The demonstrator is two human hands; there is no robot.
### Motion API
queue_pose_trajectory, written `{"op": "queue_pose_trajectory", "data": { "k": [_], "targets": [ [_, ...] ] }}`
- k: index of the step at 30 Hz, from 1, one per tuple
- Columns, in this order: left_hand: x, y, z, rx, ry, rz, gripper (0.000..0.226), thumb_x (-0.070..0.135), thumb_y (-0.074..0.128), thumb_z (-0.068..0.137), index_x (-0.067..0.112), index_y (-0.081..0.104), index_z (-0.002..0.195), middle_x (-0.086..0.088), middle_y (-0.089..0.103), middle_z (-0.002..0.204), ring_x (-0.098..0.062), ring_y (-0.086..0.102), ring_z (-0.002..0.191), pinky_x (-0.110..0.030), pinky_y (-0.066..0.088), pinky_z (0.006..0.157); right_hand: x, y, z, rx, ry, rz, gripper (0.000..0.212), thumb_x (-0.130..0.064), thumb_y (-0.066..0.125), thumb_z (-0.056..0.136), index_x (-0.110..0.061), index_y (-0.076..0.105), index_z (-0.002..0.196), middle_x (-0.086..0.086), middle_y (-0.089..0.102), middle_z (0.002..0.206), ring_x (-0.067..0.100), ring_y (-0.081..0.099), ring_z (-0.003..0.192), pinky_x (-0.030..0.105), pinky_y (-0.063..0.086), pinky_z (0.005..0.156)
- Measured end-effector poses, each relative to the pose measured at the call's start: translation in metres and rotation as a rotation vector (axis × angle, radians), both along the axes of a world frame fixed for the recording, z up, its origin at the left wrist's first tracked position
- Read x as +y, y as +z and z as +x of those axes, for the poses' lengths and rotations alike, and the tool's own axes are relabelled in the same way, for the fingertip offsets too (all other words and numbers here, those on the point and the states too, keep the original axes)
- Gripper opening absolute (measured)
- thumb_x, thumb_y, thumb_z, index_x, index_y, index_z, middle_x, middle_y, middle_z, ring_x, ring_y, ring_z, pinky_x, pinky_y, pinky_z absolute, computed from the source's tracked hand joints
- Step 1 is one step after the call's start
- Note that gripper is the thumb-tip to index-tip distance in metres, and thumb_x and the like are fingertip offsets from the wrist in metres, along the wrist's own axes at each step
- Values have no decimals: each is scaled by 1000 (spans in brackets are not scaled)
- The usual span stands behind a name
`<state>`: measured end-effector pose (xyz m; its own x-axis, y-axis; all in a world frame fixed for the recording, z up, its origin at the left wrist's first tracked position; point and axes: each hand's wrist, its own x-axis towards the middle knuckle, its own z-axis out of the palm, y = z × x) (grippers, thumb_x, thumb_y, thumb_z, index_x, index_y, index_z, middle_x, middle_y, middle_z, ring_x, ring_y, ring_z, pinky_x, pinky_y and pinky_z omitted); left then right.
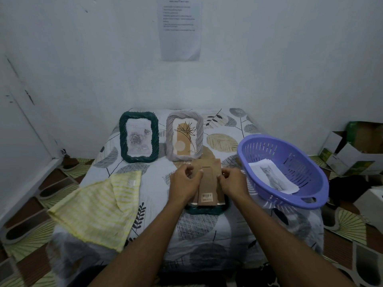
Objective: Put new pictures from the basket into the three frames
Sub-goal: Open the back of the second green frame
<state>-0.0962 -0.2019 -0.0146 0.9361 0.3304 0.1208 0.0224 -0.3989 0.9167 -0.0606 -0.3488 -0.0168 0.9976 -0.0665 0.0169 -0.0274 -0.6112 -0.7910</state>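
A dark green frame lies face down in the middle of the table, its brown cardboard back up. My left hand grips the back's left edge and my right hand pinches its right edge. Behind stand a dark green frame with a grey rose picture and a grey frame with a plant drawing. The purple basket at the right holds a cat picture on top of a few sheets.
A yellow striped cloth is draped over the table's left front. The table wears a leaf-patterned cover. Cardboard boxes sit on the floor at the right. A printed sheet hangs on the wall behind.
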Motion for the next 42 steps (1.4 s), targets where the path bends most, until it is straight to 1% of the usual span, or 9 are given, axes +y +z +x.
{"op": "queue_pose_trajectory", "data": {
  "k": [7, 15, 17, 20, 23, 26, 29, 34, 42],
  "targets": [
    [-3, -8, 1, 26, -1, 50, 29, 30, 60, 89, 15, 63, 114, -2, 67, 113, -10, 59, 96, -22, 43, 77, -2, 0, -2, 5, 28, -136, 16, -15, 59, 91, -13, 73, 98, 7, 73, 92, 23, 66, 84, 42, 57, 79],
    [-1, -10, 0, 50, -10, 95, 27, 28, 56, 90, 17, 62, 113, -2, 67, 112, -13, 60, 94, -23, 43, 75, 0, -4, -4, -28, 22, -263, 25, -20, 59, 87, 0, 69, 99, 17, 72, 95, 30, 68, 88, 44, 57, 80],
    [0, -10, 0, 35, -11, 156, 24, 27, 56, 90, 17, 63, 110, -2, 67, 109, -12, 58, 90, -22, 41, 73, 0, -5, -5, -46, 48, -296, 22, -19, 57, 87, -4, 71, 95, 13, 73, 91, 27, 67, 84, 42, 57, 79],
    [3, -14, -3, 19, -25, 282, 16, 33, 61, 86, 19, 62, 92, 1, 65, 101, -11, 56, 85, -25, 45, 71, -4, -6, -8, -100, 74, -296, 23, -12, 55, 90, -10, 73, 104, 9, 73, 105, 24, 66, 94, 35, 54, 85],
    [4, -22, -8, 76, -60, 465, 36, 55, 61, 77, 21, 51, 81, 2, 54, 93, -14, 50, 85, -31, 48, 72, -8, -9, -8, -111, 110, -295, 28, -4, 51, 91, -10, 73, 107, 7, 72, 109, 19, 64, 96, 26, 49, 80],
    [-6, -21, -15, 110, -60, 604, 66, 76, 53, 65, 17, 50, 95, 0, 48, 97, -18, 45, 93, -35, 47, 80, -9, -13, -8, -104, 116, -266, 33, 2, 48, 88, -10, 73, 105, 7, 72, 110, 19, 64, 99, 27, 50, 84],
    [-17, -20, -15, 88, -39, 676, 78, 73, 57, 62, 12, 50, 110, -4, 49, 106, -22, 46, 101, -37, 46, 89, -12, -14, -10, -131, 110, -207, 36, 7, 46, 86, -10, 73, 104, 7, 72, 109, 20, 64, 98, 29, 51, 88],
    [-23, -20, -14, 124, -18, 517, 73, 53, 68, 58, 6, 48, 111, -8, 47, 109, -25, 44, 106, -40, 45, 93, -18, -15, -10, -153, 119, -117, 33, 4, 45, 92, -8, 72, 106, 9, 72, 108, 19, 63, 99, 25, 48, 87],
    [-19, -9, -15, 115, 33, 263, 66, 57, 67, 55, 18, 44, 102, -1, 53, 105, -23, 53, 98, -43, 54, 79, -16, -11, -2, -88, 96, 50, 23, -17, 57, 93, -12, 70, 111, 1, 71, 107, 13, 63, 95, 30, 50, 89]
  ]
}}
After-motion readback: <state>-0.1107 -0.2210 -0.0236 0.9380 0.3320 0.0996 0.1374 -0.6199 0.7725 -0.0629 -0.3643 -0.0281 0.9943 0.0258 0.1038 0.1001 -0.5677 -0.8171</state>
